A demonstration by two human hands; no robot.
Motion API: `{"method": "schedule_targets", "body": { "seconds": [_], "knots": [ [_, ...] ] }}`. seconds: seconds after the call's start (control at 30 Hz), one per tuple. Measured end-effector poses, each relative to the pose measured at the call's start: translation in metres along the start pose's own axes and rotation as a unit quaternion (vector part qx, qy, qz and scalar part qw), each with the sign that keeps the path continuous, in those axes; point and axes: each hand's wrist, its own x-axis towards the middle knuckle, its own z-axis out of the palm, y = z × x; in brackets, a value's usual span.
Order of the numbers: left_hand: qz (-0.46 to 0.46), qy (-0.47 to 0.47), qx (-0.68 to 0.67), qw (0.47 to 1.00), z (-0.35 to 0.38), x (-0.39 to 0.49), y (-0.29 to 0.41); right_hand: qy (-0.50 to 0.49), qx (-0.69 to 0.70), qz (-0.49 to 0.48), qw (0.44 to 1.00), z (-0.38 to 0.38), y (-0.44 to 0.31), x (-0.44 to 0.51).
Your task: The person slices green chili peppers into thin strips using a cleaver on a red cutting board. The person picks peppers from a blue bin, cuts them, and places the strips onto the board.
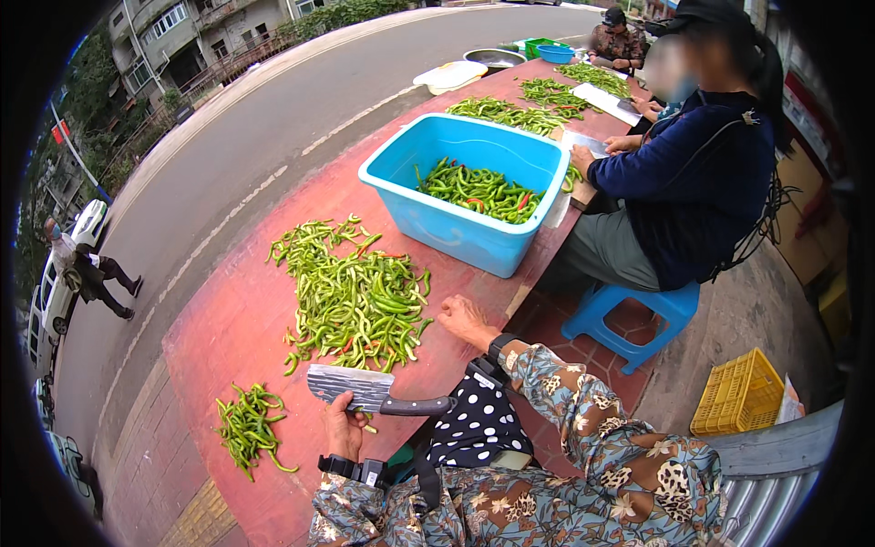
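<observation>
My left hand (pixel 347 427) is at the near side of the red table (pixel 225 321), its thumb and fingers pinching the lower edge of a cleaver's blade (pixel 352 384). The dark handle (pixel 417 407) points right, toward my lap. A pale bit of pepper shows by the fingers. My right hand (pixel 468 320) is over the table edge with bent fingers; its palm side is hidden. Just left of it spreads a large heap of green chili peppers (pixel 355 301), many slit, with a few red ones. A smaller pile of whole green chilies (pixel 249 427) lies left of my left hand.
Beyond the heap stands a blue plastic tub (pixel 444 232), partly filled with chilies. A seated co-worker (pixel 683 178) on a blue stool (pixel 629 321) works at the table's right side; others sit farther along. A yellow crate (pixel 738 393) stands at right. The road (pixel 225 150) runs alongside.
</observation>
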Motion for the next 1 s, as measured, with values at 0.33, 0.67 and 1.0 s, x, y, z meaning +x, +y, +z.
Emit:
{"method": "schedule_targets", "body": {
  "seconds": [0.33,0.67,1.0],
  "knots": [
    [-0.041,-0.002,-0.03,0.999,-0.007,-0.012,-0.024,-0.197,-0.022,-0.286,0.937,0.016,-0.116,-0.119],
    [-0.035,0.01,-0.058,0.998,-0.055,-0.037,-0.022,-0.284,-0.081,-0.261,0.919,0.051,-0.118,-0.15],
    [-0.013,-0.06,-0.063,0.996,-0.048,-0.036,-0.015,-0.228,-0.035,-0.201,0.952,0.022,-0.132,-0.15]
  ]
}}
